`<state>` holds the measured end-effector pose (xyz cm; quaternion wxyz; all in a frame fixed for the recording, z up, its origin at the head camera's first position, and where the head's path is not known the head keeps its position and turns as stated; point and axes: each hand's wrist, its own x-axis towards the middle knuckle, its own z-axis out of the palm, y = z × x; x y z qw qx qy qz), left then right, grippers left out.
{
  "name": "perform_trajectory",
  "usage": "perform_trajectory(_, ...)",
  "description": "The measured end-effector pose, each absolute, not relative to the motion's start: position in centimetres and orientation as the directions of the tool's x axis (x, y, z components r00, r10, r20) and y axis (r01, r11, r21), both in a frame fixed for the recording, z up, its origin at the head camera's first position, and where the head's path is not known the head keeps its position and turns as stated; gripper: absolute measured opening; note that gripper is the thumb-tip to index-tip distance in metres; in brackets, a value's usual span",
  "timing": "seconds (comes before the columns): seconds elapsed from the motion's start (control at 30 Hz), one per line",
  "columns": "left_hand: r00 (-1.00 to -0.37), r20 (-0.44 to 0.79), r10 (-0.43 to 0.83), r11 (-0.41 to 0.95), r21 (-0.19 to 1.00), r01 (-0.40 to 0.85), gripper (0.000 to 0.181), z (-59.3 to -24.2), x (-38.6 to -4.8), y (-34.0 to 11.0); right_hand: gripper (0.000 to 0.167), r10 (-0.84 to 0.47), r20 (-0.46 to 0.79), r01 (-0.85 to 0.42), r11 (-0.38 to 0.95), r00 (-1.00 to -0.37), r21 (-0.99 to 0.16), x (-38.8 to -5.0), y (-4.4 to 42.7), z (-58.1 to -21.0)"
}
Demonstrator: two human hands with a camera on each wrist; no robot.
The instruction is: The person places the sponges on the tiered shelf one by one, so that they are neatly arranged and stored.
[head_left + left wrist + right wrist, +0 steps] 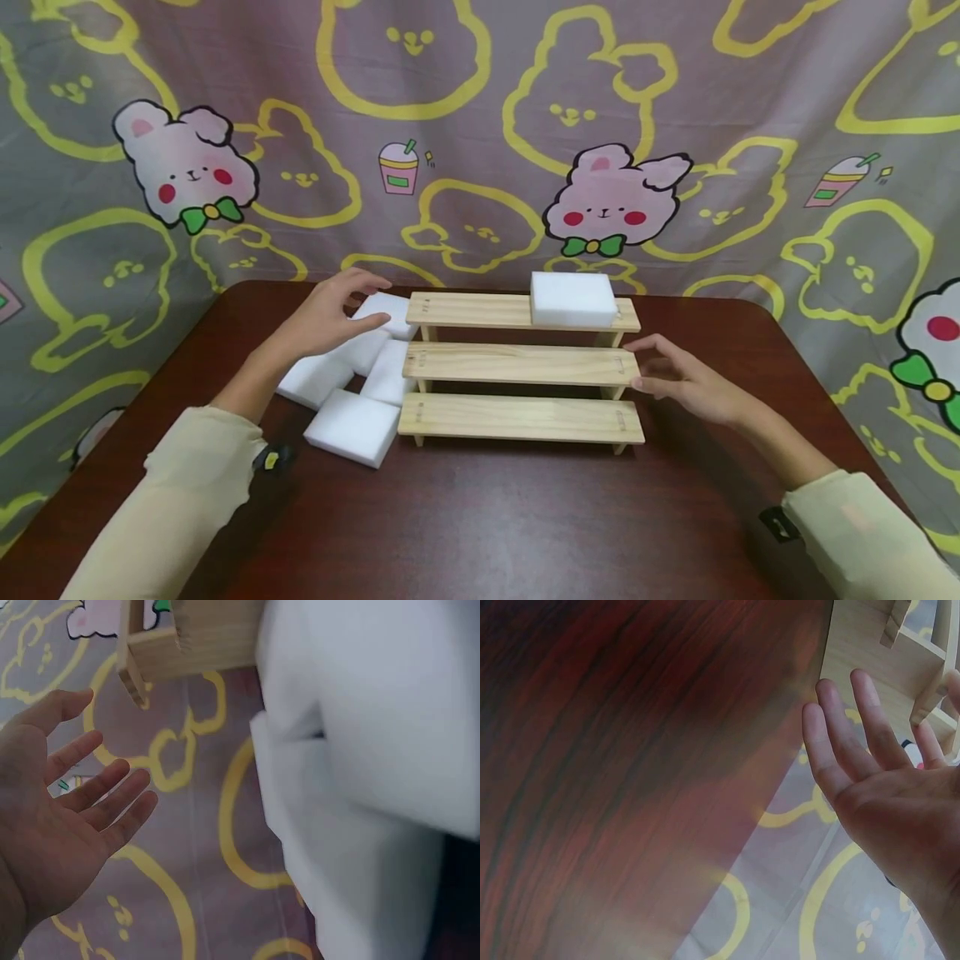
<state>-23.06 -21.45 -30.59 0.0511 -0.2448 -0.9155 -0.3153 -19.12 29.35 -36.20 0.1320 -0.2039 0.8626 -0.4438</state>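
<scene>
A three-step wooden rack (517, 417) stands mid-table, and a white foam block (573, 298) lies on the right part of its top step. Several more white foam blocks (352, 425) lie in a loose group on the table at its left. Above that group hovers my left hand (330, 312), fingers spread and holding nothing; the left wrist view shows its palm with the blocks (390, 712) alongside. My right hand (693, 383) is at the right end of the middle step, fingers extended. Whether its fingertips touch the wood I cannot tell.
The dark reddish-brown table (480, 517) extends in front of the rack. Behind it hangs a patterned cloth (465, 108) with cartoon rabbits and yellow outlines. Dark straps (780, 523) are at both sleeve cuffs.
</scene>
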Motion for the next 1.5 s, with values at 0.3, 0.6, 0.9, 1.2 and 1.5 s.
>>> perform_trajectory(0.3,-0.913,0.188,0.361,0.743,0.534,0.403,0.043,-32.4,-23.1,-25.1,0.045,-0.466,-0.049,-0.232,0.525,-0.883,-0.819,-19.1,29.3,-36.2)
perform_trajectory(0.6,-0.958,0.077,0.276,0.814,0.512,0.275,0.047,-34.2,-22.8,-29.8,0.045,-0.464,-0.046,-0.235,0.528,-0.885,-0.816,-19.1,29.3,-36.2)
perform_trajectory(0.9,-0.969,-0.061,0.238,0.861,0.474,0.182,0.057,-35.6,-21.9,-33.6,0.045,-0.468,-0.039,-0.243,0.526,-0.883,-0.815,-19.1,29.3,-36.2)
perform_trajectory(1.2,-0.962,-0.119,0.246,0.852,0.499,0.156,0.054,-36.2,-21.5,-35.2,0.045,-0.474,-0.039,-0.25,0.532,-0.88,-0.809,-19.2,29.4,-36.1)
perform_trajectory(1.5,-0.96,-0.123,0.252,0.852,0.499,0.159,0.054,-36.1,-21.4,-35.2,0.045,-0.475,-0.04,-0.248,0.526,-0.879,-0.813,-19.2,29.4,-36.2)
